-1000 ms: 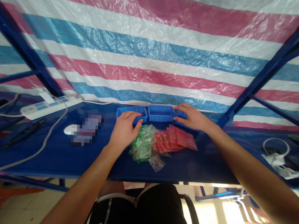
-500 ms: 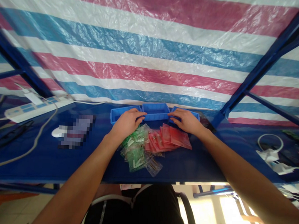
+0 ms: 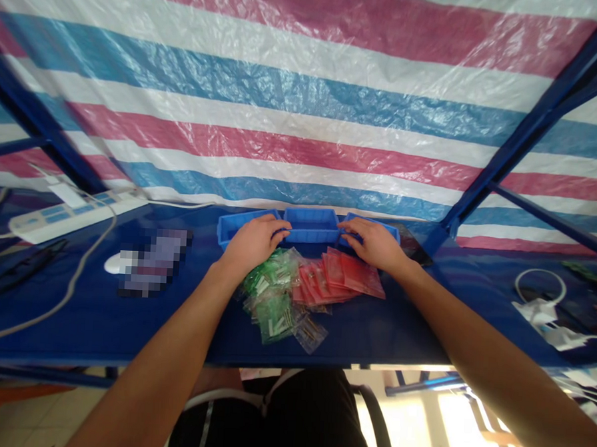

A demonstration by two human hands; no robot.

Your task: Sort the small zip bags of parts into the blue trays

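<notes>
Three small blue bins stand in a row at the back of the blue table: a left bin (image 3: 231,224), a middle bin (image 3: 311,221) and a right bin (image 3: 393,232). My left hand (image 3: 254,242) lies on the left bin's right end, fingers curled over its rim and reaching the middle bin. My right hand (image 3: 373,245) grips the right bin's left end the same way. Just in front of my hands lie a heap of green packets (image 3: 272,295) and a fan of red packets (image 3: 343,276). A clear packet (image 3: 310,331) lies near the table's front edge.
A white power strip (image 3: 63,214) with its cable runs along the left. A white round object (image 3: 112,262) and a blurred patch sit left of centre. White cables and adapters (image 3: 544,310) lie at the right. A striped tarp hangs behind; blue frame posts (image 3: 485,186) flank the table.
Both hands have come closer together along the row of bins, and the three bins now sit tighter side by side. The view has shifted slightly.
</notes>
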